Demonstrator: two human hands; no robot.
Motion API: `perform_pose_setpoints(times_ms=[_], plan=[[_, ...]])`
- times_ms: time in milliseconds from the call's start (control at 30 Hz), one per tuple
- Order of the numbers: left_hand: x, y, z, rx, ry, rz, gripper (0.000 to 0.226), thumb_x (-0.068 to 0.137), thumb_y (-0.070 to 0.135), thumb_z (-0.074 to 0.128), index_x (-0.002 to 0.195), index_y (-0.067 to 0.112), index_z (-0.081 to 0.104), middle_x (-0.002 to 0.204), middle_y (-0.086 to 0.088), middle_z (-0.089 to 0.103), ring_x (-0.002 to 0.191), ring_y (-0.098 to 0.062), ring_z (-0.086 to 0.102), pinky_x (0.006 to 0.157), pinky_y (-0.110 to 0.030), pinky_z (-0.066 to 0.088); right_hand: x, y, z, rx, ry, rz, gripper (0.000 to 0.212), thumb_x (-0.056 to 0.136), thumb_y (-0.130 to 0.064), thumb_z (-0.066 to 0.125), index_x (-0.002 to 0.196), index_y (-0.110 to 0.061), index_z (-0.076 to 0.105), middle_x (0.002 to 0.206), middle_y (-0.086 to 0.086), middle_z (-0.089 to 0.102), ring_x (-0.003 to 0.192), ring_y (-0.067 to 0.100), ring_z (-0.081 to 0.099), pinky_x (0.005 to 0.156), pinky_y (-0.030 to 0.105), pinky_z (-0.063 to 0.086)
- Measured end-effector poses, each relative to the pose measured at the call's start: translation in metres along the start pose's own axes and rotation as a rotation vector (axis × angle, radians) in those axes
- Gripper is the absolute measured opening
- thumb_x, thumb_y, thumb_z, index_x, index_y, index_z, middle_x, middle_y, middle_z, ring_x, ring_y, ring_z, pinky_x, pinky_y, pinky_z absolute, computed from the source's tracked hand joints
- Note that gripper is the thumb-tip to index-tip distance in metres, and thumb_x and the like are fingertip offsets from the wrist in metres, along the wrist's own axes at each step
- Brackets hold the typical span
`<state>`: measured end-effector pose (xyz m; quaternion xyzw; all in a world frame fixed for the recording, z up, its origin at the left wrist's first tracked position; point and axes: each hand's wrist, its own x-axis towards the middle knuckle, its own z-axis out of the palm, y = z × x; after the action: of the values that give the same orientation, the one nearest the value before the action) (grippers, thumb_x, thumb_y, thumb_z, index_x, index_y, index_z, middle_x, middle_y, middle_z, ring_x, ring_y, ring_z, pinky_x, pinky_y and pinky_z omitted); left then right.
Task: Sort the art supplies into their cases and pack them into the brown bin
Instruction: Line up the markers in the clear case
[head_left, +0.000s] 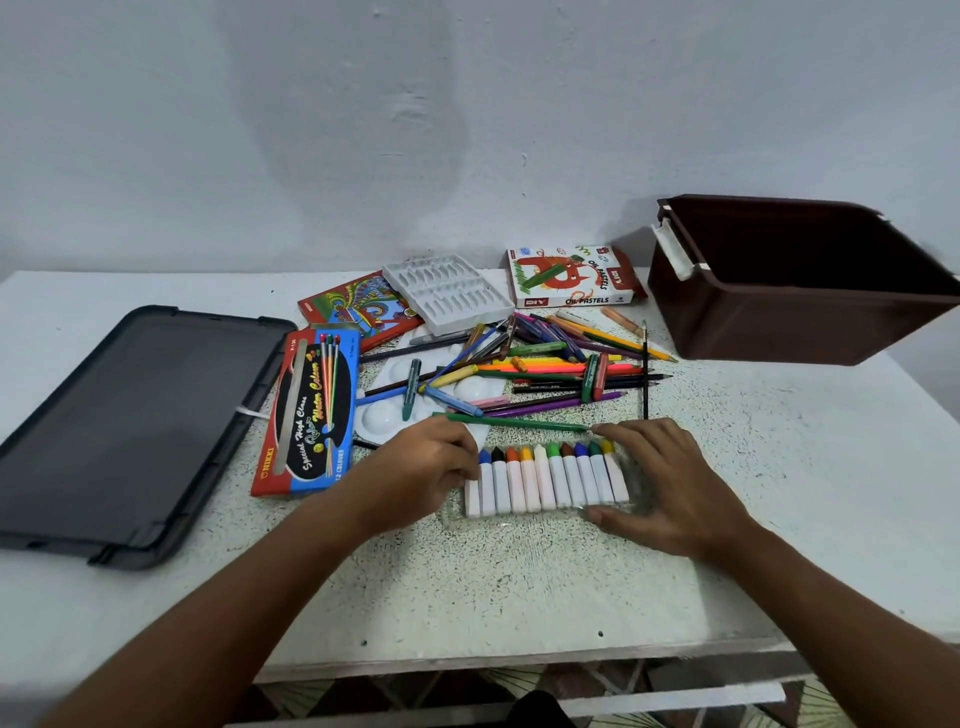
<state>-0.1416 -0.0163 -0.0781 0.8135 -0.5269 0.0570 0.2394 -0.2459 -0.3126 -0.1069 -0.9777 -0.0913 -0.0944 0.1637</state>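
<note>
The person holds the clear tray of paint tubes (548, 480) at both ends. The left hand (415, 467) curls its fingers against the left end of the tray, and the right hand (670, 483) grips the right end, fingers over the far edge and thumb on the near edge. The tubes lie side by side in the tray, coloured caps pointing away from the person. A green pencil (519, 423) lies just behind the tray, touching the right fingertips. To do this step well, the person should keep the tray flat so no tube rolls out, and lift clear of that pencil. The water colour box (306, 410) lies left of the tray and looks like its case. The brown bin (800, 312) sits far behind the tray, to the right, tipped a bit. The dark lid (130, 431) lies far left of the tray.
</note>
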Motion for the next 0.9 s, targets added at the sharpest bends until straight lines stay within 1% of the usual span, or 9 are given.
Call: perform_pose_setpoints(times_ms=[267,367,433,500,533,600,667,733,900], plan=[[-0.003,0.001,0.002,-0.038,-0.012,-0.037,0.015,0.073,0.001,0.075,0.087,0.009,0.075,0.089,0.000,0.065,0.085,-0.013,0.059,0.070,-0.024,0.051,0.001,0.000,-0.001,-0.001,0.006,-0.002,0.084,0.072,-0.081,0.050,0.137,-0.028,0.042,0.126,-0.008,0.051,0.112,0.012,0.041,0.089,0.036,0.041],[-0.004,0.003,0.000,-0.013,0.072,-0.066,0.012,0.078,0.003,0.072,0.089,0.007,0.074,0.090,-0.002,0.065,0.086,-0.014,0.059,0.072,-0.026,0.051,0.000,0.000,0.000,-0.005,0.004,-0.002,0.084,0.072,-0.081,0.050,0.137,-0.029,0.042,0.126,-0.008,0.051,0.112,0.012,0.041,0.089,0.036,0.041],[-0.008,0.001,-0.003,0.074,0.231,-0.186,0.017,0.079,0.010,0.074,0.094,0.004,0.071,0.093,-0.008,0.064,0.090,-0.020,0.058,0.076,-0.032,0.052,0.000,0.000,0.000,-0.006,0.004,-0.003,0.085,0.072,-0.081,0.051,0.137,-0.029,0.042,0.126,-0.008,0.051,0.112,0.012,0.041,0.089,0.036,0.041],[-0.014,-0.007,-0.012,0.238,0.369,-0.423,0.035,0.081,0.028,0.071,0.106,0.005,0.067,0.101,-0.014,0.061,0.097,-0.029,0.054,0.078,-0.044,0.051,0.001,0.001,0.000,-0.006,0.001,-0.003,0.085,0.072,-0.082,0.051,0.138,-0.029,0.041,0.126,-0.009,0.051,0.112,0.012,0.041,0.089,0.037,0.041],[-0.018,-0.012,-0.017,0.343,0.364,-0.572,0.047,0.080,0.039,0.069,0.116,0.009,0.063,0.109,-0.017,0.058,0.102,-0.034,0.051,0.080,-0.049,0.047,0.001,0.001,0.000,-0.006,0.000,-0.002,0.085,0.071,-0.082,0.051,0.138,-0.029,0.041,0.126,-0.009,0.050,0.112,0.012,0.041,0.089,0.037,0.041],[-0.024,-0.021,-0.029,0.468,0.191,-0.885,0.070,0.076,0.056,0.066,0.134,0.022,0.047,0.127,-0.022,0.045,0.112,-0.041,0.042,0.087,-0.055,0.040,0.001,0.002,0.000,-0.007,-0.008,-0.001,0.086,0.071,-0.083,0.050,0.138,-0.030,0.040,0.127,-0.009,0.050,0.112,0.012,0.040,0.089,0.037,0.041],[-0.028,-0.027,-0.035,0.456,0.023,-1.071,0.085,0.074,0.065,0.063,0.144,0.032,0.028,0.138,-0.022,0.033,0.121,-0.043,0.035,0.094,-0.057,0.036,0.001,0.002,0.001,-0.008,-0.015,0.002,0.086,0.071,-0.084,0.049,0.139,-0.031,0.039,0.127,-0.010,0.050,0.113,0.012,0.040,0.090,0.038,0.042],[-0.029,-0.029,-0.036,0.406,0.000,-1.114,0.087,0.075,0.061,0.064,0.146,0.035,0.021,0.140,-0.020,0.029,0.123,-0.043,0.034,0.097,-0.057,0.035,0.000,0.002,0.001,-0.006,-0.015,0.003,0.086,0.071,-0.084,0.048,0.139,-0.031,0.039,0.128,-0.009,0.050,0.113,0.013,0.040,0.089,0.039,0.042],[-0.030,-0.038,-0.045,0.231,0.142,-1.088,0.088,0.068,0.041,0.077,0.143,0.032,0.029,0.129,-0.019,0.037,0.111,-0.044,0.046,0.095,-0.058,0.042,0.000,0.000,0.001,-0.002,-0.005,0.001,0.085,0.072,-0.084,0.047,0.138,-0.031,0.040,0.127,-0.008,0.050,0.111,0.013,0.041,0.089,0.038,0.042]])
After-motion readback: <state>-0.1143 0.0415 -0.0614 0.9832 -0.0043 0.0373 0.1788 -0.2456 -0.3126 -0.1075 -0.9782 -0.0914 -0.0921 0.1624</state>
